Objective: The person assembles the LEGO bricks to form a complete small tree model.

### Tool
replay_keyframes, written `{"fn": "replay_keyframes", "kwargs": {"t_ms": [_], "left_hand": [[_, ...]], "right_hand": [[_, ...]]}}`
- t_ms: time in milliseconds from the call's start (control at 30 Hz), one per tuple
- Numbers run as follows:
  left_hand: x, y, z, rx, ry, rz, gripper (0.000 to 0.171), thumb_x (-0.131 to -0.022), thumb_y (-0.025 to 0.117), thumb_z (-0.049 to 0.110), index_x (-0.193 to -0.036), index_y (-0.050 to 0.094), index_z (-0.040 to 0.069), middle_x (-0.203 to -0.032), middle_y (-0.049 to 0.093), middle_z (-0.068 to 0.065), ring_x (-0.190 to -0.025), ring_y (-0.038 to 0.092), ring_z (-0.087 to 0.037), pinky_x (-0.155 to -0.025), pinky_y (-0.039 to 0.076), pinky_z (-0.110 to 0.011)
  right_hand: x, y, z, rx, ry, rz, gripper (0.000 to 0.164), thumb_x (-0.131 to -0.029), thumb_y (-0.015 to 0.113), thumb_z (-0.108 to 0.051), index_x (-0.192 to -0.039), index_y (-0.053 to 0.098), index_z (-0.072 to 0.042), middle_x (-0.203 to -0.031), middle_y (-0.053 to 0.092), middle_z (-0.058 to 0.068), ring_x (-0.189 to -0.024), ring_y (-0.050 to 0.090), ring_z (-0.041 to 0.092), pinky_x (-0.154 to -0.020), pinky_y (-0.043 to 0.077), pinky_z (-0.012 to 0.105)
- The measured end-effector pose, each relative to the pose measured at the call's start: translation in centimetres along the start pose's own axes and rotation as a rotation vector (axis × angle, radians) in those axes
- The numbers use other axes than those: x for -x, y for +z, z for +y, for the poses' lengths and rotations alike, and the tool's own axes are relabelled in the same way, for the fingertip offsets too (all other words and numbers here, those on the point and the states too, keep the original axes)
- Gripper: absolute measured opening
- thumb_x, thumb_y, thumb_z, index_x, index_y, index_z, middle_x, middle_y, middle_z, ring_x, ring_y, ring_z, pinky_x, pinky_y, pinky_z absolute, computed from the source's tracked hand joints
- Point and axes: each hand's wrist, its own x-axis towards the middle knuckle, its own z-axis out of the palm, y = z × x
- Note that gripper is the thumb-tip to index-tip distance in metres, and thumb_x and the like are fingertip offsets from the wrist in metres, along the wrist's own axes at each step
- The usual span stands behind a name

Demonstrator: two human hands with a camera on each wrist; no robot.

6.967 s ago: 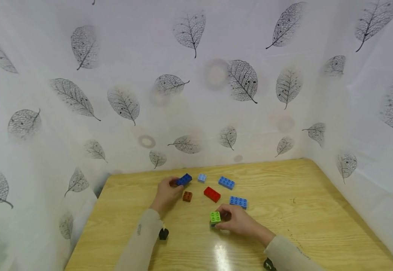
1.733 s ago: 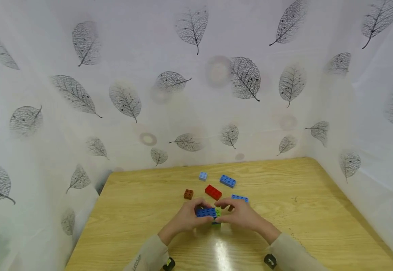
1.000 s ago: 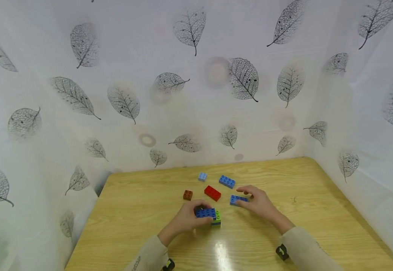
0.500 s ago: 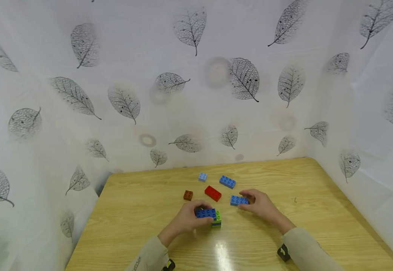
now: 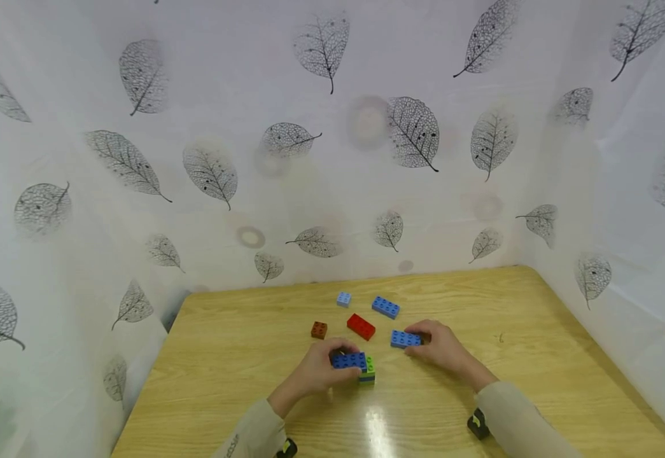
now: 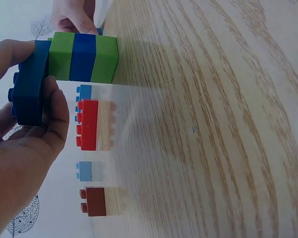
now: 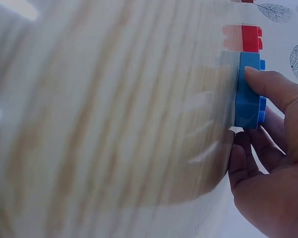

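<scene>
My left hand (image 5: 316, 369) grips a dark blue brick (image 5: 348, 361) between thumb and fingers. One end of that brick overlaps the top of a stack (image 6: 83, 58) of green, blue and green bricks; its other end sticks out to the left over the table. In the left wrist view its studs point away from the table. Over on the right, my right hand (image 5: 442, 348) pinches a lighter blue eight-stud brick (image 5: 404, 338) by its right end. The right wrist view shows the thumb on this brick's near side (image 7: 248, 94), low at the tabletop; the fingers are partly hidden behind it.
Behind the hands lie a red brick (image 5: 361, 326), a small brown brick (image 5: 319, 329), a small pale blue brick (image 5: 343, 299) and another blue brick (image 5: 386, 307). The wooden table (image 5: 223, 337) ends at a leaf-print curtain (image 5: 332, 191) at the back and sides.
Since the oldest frame, my left hand has brought the dark blue brick from the back left onto the stack. My right hand has left the stack and moved right to the blue brick.
</scene>
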Motion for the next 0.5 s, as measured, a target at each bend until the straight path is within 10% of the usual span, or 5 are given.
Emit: {"fn": "replay_keyframes", "kwargs": {"t_ms": [500], "left_hand": [[-0.09, -0.04, -0.09, -0.006, -0.015, -0.005, 0.031, -0.094, 0.081, 0.03, -0.122, 0.072, 0.02, -0.123, 0.072, 0.003, -0.108, 0.062, -0.011, -0.097, 0.05, -0.027]], "right_hand": [[-0.01, -0.46, -0.6, -0.019, 0.023, 0.01, 0.042, -0.088, 0.086, -0.022, -0.126, 0.074, -0.008, -0.122, 0.069, 0.008, -0.11, 0.064, 0.022, -0.095, 0.054, 0.042]]}}
